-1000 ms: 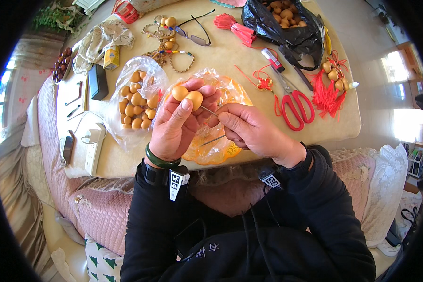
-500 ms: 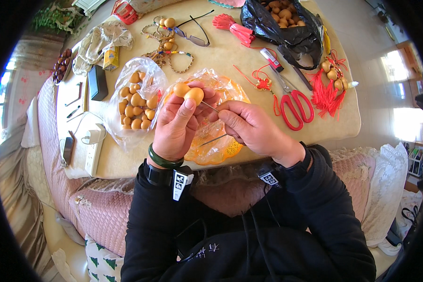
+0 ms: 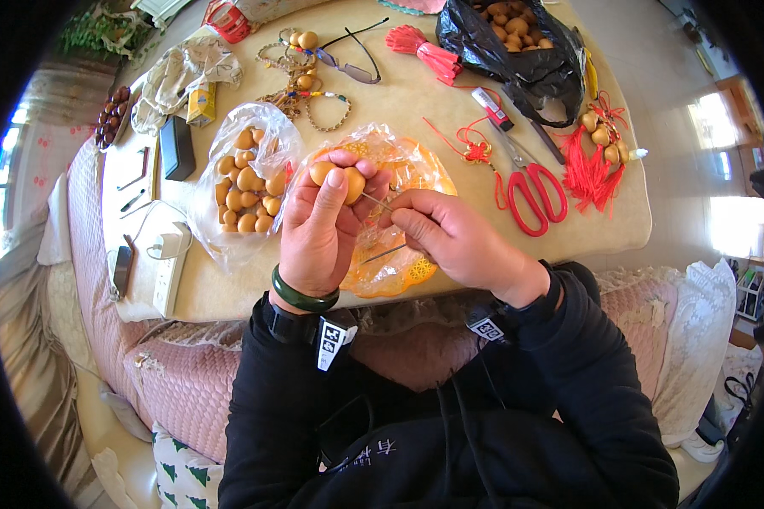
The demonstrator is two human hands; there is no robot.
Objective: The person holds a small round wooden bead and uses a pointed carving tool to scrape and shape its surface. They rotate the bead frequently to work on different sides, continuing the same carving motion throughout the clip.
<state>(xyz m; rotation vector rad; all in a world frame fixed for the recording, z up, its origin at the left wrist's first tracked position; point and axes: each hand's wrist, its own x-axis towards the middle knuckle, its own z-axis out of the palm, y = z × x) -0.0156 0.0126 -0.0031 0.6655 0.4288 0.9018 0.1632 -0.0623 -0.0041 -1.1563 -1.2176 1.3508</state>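
A person in a dark hooded top sits at a cream table [image 3: 416, 110], both hands raised over an orange plastic plate [image 3: 416, 270] wrapped in clear film — the landmark here. The left hand [image 3: 318, 225], with a green bangle [image 3: 301, 297] at the wrist, has its fingers and thumb clamped around a small tan gourd [image 3: 335, 174], held just above the plate's near-left edge. The right hand [image 3: 450, 233] hovers over the plate's middle, its fingertips pinched together on a thin needle-like tool [image 3: 379, 202] whose tip meets the gourd's side.

The gourd looks light, hard and smooth-skinned, probably hollow and liable to crack or slip under too much pressure; the surest hold appears to be the one shown, at the narrow waist between its two bulbs, with fingers cupping the rounder half.

Left of the plate lies a clear plastic bag [image 3: 242, 182] of more gourds, and further left a white power strip [image 3: 170, 267]. Right of the plate rest red-handled scissors [image 3: 530, 195] and a red knotted cord [image 3: 475, 153]; beyond those, a bundle of red tassels with gourds [image 3: 598, 153].

Farther from the plate sit eyeglasses [image 3: 348, 64], a beaded string [image 3: 301, 97], another red tassel [image 3: 420, 47] and — at the far edge — a black plastic bag [image 3: 518, 51] holding still more gourds.
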